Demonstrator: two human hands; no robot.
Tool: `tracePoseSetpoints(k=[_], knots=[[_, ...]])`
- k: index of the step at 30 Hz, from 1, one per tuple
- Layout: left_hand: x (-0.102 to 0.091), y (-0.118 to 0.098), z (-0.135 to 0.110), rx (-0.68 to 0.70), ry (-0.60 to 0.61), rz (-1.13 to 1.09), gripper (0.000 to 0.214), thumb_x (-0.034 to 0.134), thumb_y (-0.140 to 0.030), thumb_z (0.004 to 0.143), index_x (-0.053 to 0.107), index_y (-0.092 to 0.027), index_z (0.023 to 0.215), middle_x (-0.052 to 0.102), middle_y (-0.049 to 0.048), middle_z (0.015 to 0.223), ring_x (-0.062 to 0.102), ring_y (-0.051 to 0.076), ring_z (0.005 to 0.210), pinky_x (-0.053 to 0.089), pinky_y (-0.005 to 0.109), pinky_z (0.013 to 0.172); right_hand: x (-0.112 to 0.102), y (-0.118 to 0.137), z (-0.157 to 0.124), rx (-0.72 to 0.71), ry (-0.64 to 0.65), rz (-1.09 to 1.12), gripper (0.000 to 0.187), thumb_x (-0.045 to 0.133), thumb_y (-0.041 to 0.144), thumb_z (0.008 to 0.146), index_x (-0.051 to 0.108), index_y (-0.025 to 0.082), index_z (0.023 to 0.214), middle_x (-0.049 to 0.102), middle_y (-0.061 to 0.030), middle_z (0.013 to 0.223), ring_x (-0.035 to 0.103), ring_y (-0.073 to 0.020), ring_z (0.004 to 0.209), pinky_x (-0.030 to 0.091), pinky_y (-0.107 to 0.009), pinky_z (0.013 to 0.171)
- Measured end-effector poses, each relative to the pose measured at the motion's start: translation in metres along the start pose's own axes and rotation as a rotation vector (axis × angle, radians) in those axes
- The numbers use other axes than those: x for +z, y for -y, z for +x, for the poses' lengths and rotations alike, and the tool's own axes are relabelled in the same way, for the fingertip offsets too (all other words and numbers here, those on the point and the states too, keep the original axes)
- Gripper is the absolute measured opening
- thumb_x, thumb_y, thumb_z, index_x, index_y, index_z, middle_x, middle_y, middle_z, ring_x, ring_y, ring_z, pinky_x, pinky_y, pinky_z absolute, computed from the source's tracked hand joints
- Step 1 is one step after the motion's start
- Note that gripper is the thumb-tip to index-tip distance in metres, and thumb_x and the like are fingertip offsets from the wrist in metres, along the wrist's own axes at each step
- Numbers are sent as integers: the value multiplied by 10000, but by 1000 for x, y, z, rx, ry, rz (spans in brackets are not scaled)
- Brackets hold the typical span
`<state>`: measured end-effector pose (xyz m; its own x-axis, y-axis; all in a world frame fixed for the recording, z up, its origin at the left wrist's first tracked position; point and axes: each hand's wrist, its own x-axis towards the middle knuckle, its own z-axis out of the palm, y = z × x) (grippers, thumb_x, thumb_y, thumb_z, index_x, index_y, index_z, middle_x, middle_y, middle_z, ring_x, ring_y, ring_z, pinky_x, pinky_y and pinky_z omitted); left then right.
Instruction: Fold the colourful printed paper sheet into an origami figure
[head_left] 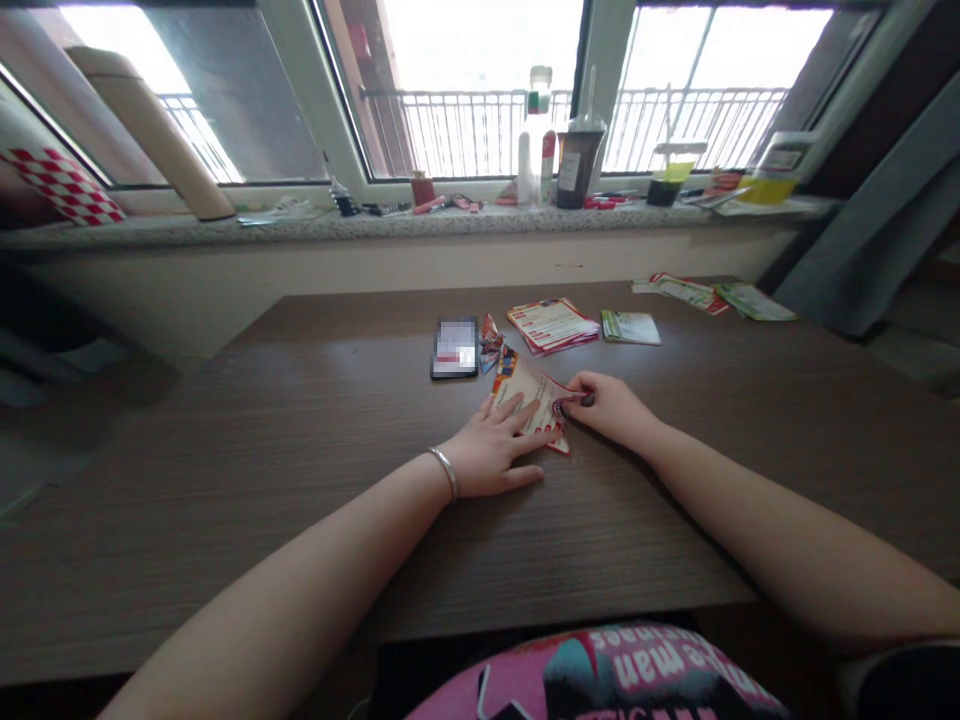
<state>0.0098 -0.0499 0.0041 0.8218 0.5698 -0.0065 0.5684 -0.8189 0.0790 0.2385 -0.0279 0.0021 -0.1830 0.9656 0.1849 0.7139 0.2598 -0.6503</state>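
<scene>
A printed paper sheet (534,385) with red edges lies on the brown table, partly folded at its right side. My left hand (499,447), a silver bangle at its wrist, rests flat on the sheet with fingers spread. At the sheet's right edge, my right hand (606,408) pinches the paper, pulling that side up into a fold. Just beyond the sheet sits a small folded red and blue paper piece (491,342). Left of that lies a phone (454,348), its screen blurred out.
A stack of printed sheets (553,325) lies farther back, with a green and white packet (631,328) beside it. More colourful papers (690,292) are at the back right. The windowsill (450,224) holds bottles, a dark drink cup (577,165) and small items.
</scene>
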Motion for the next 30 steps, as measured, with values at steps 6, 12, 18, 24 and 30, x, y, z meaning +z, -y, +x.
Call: tracePoseSetpoints(k=[6,12,18,24,30], knots=[[-4,-2,-1,-33,5,2,593,400,-596,879,345,-330,1406,208,145,1523,102,360,1413,135,587,1082,-5,7,-2,-64,23,-69,36,593,233,707,580,200,701,611,17,685,519,-128,616,372,-238,582],[-4,3,-1,-117,-8,5,661,440,-598,858,314,-289,1428,180,160,1529,150,371,1401,199,527,1088,-7,5,-2,-80,5,-115,95,583,254,725,522,201,674,582,26,652,485,-123,588,336,-232,547],[3,6,-2,-196,-79,29,701,435,-624,842,309,-267,1432,250,171,1506,217,362,1386,249,527,1067,-7,3,-1,-60,-10,-122,107,583,261,734,502,205,693,592,20,659,506,-133,594,341,-236,543],[1,6,-1,-273,-107,34,628,449,-588,852,367,-293,1400,318,153,1480,260,349,1374,232,590,1055,-5,1,-1,-65,-17,-121,93,586,260,734,516,203,710,597,13,666,514,-135,583,346,-242,530],[0,2,2,-339,-310,-4,677,573,-539,795,426,-149,1328,417,184,1395,368,325,1308,225,554,1098,-2,-1,0,-116,-14,27,148,564,219,767,616,190,903,684,-27,821,601,-152,676,449,-269,627]])
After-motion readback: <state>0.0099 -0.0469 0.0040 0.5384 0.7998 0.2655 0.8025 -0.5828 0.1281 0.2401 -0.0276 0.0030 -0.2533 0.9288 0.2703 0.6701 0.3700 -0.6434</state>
